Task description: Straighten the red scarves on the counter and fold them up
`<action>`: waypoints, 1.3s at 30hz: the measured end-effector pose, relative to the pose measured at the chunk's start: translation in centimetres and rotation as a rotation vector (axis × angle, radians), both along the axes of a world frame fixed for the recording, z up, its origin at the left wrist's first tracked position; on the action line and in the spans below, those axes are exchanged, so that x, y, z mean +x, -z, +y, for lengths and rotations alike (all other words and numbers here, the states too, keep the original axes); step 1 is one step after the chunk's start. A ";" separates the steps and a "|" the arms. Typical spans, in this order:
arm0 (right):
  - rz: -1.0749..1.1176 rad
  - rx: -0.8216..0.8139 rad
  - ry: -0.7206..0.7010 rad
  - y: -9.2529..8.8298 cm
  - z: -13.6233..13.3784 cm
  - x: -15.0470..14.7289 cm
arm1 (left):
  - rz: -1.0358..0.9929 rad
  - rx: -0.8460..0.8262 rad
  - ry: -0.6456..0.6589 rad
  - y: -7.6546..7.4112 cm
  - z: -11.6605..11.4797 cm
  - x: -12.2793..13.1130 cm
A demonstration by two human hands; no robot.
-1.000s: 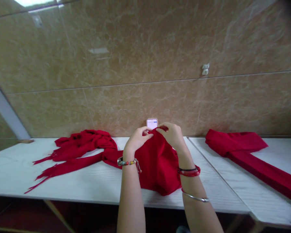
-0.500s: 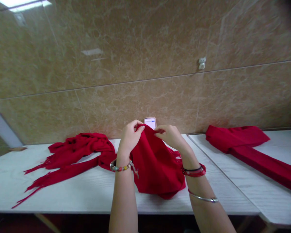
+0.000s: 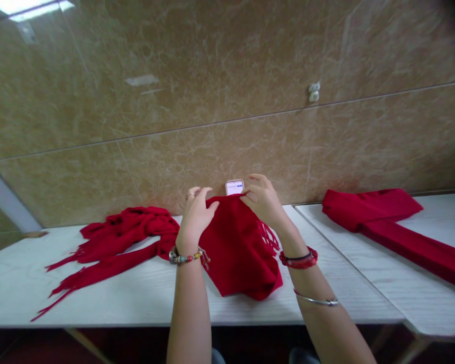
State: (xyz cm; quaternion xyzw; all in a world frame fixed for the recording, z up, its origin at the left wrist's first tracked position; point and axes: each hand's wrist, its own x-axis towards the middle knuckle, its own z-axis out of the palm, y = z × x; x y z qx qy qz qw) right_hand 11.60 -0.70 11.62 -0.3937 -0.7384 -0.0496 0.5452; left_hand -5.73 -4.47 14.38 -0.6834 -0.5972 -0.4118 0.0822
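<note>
A red fringed scarf [image 3: 238, 247] hangs between my two hands at the middle of the table, its upper edge raised and its lower part bunched on the tabletop. My left hand [image 3: 197, 215] has the upper left corner between thumb and fingers; how firmly is hard to see. At the upper right, my right hand [image 3: 263, 199] pinches the same edge with thumb and forefinger, the other fingers lifted. Fringe shows beside my right wrist. Close to my left forearm lies a crumpled red scarf [image 3: 132, 232] with fringed ends.
Behind the raised cloth, a phone [image 3: 234, 187] with a lit screen leans at the wall. A long folded red scarf [image 3: 371, 210] lies on the right-hand white table [image 3: 364, 283]. A marbled tile wall [image 3: 212, 91] bounds the table's back, with a small white fixture [image 3: 314, 92] on it.
My hands have moved apart, the left one leftward, spreading the scarf's upper edge wider and straighter. More fringe shows by my right wrist. The view has shifted slightly.
</note>
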 end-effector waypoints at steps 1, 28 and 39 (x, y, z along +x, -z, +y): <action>-0.004 -0.001 -0.010 -0.1 -0.2 -0.1 | 0.041 -0.047 0.102 0.1 0.1 0.2; 0.132 -0.128 0.081 0.0 0.1 1.3 | 0.047 0.154 -0.037 0.6 1.4 1.0; 0.083 -0.007 0.113 -0.9 -0.2 3.1 | 0.034 0.121 -0.006 0.5 1.5 1.1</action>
